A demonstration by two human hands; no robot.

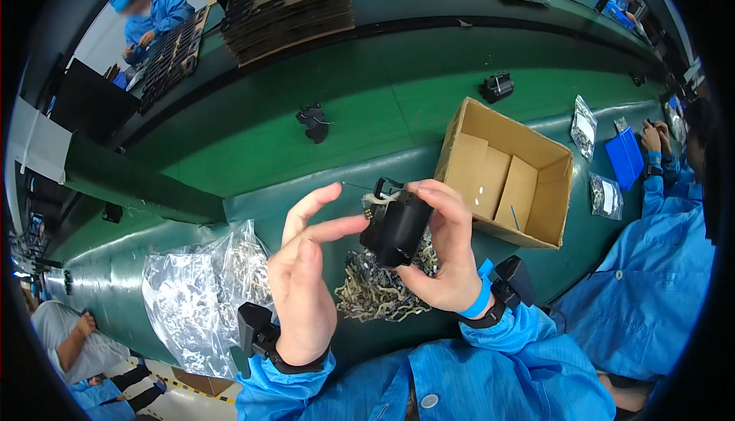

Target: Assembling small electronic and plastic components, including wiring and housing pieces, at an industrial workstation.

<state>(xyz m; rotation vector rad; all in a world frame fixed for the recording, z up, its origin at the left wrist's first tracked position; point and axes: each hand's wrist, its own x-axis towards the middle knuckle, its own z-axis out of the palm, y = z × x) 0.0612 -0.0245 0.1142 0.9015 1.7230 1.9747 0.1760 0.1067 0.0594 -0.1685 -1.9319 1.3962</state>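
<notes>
A green table [586, 233] spreads beneath everything. At the right, a person in a blue coat [605, 287] sits close by. An open cardboard box [553, 180] stands on the right side of the table, beyond the right hand, with a few small scraps inside. A clear plastic bag [187, 306] full of small parts lies at the left, near the left wrist.

The right hand [452, 256] grips a black part [402, 230] between thumb and fingers, at the middle of the scene. The left hand [302, 283] is partly open: one fingertip meets the part's left side, another is raised near a thin wire; whether it pinches that wire, I cannot tell. Below the black part, between the wrists, sits a loose pile of small cabled pieces [375, 291].

Two small clear packets [583, 126] lie right of the box. Short pale wires [380, 195] bend over the part's far end.
</notes>
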